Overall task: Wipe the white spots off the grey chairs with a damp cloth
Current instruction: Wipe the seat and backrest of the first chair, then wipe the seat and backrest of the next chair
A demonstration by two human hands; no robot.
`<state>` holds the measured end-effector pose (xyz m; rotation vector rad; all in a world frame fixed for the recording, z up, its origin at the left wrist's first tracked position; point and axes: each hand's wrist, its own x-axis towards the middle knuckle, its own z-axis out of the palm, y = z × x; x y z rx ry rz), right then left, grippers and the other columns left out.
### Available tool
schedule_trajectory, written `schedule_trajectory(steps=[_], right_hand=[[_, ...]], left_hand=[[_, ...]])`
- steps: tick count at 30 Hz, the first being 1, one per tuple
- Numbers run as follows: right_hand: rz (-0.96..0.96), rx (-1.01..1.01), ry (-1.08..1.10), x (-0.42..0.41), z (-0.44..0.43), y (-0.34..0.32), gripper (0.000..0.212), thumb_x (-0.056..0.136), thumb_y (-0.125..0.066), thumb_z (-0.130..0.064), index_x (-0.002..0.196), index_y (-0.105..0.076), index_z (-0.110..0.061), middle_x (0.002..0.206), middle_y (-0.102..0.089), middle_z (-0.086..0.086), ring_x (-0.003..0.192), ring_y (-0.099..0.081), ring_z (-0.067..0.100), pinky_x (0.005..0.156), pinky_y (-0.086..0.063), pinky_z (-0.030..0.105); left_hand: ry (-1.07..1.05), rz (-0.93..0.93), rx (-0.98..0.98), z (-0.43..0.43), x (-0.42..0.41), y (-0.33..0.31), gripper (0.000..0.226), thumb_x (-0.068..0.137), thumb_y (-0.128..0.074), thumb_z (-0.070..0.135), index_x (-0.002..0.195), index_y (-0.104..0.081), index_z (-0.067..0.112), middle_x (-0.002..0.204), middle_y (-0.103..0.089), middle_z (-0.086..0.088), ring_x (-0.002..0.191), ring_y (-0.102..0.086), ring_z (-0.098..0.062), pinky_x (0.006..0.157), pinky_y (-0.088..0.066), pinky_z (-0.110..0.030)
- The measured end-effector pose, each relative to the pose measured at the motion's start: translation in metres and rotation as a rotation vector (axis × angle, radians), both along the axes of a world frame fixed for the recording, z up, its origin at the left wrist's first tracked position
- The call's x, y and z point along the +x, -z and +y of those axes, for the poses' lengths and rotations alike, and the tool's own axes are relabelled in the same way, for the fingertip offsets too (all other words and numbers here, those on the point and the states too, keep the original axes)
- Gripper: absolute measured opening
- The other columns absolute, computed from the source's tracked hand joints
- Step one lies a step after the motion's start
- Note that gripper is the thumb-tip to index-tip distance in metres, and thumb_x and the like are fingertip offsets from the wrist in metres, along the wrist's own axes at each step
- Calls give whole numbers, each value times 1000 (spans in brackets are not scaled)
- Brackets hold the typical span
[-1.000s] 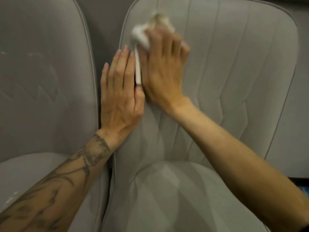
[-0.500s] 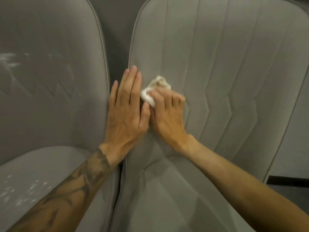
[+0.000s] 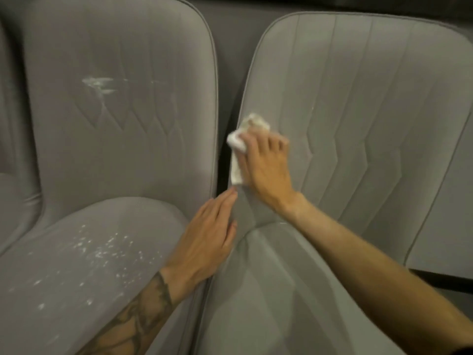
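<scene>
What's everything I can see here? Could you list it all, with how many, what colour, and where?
Grey upholstered chairs: two side by side, left chair and right chair; part of a third at the far left edge.
White spots: many, white, scattered on the left chair's seat; white smears on its backrest.
Crumpled white cloth: one, pressed on the right chair's left edge.
Hands: right hand on the cloth; left hand flat between the seats, tattooed forearm.

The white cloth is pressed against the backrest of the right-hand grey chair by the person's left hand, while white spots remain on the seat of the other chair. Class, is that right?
Not quite. The head view shows the right hand pressing the white cloth to the right-hand chair's backrest; the left hand rests flat lower down. White spots do remain on the other chair's seat.
</scene>
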<state>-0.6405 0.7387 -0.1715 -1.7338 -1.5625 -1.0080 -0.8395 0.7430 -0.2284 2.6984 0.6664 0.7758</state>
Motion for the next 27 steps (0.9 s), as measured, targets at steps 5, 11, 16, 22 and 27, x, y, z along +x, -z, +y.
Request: schedule_trajectory(steps=[5,11,16,22,27], right_hand=[[131,-280,-59,-37,-50,72,29,106,-44,-36,130,-57,-25,132,-54,-3,120,-51,20,95,-35,38],[279,-764,-62,-69,-99,118,34,109,-30,-42,128,-52,-24,127,-50,-2,115,-50,24,93,-36,42],[546,-631,-133,-126,-108,107,31,109,-33,-41,124,-51,-22,116,-50,2,111,-48,27,93,-37,45],[346,-720,-282,-238,-96,114,34,109,-32,-37,131,-50,-18,134,-49,5,123,-46,28,100,-36,45],[356,-752,-173,-257,-82,141,32,109,-33,-31,134,-47,-15,138,-48,8,123,-46,30,101,-33,41]], left_hand=[[53,138,-169,-27,-38,23,41,106,-50,21,147,-48,16,139,-58,-5,125,-56,-22,111,-43,-34],[23,218,-111,-51,-87,38,46,111,-42,25,155,-44,11,157,-50,-7,143,-48,-22,124,-25,-28],[-100,212,-83,-72,-149,36,39,104,-60,15,140,-61,-1,137,-65,-21,124,-65,-34,114,-42,-40],[-337,318,-106,-76,-238,35,43,110,-47,32,147,-54,10,149,-57,-9,136,-53,-27,120,-34,-36],[-390,322,-104,-43,-297,35,30,110,-48,29,130,-61,11,130,-64,-8,116,-62,-28,108,-46,-41]])
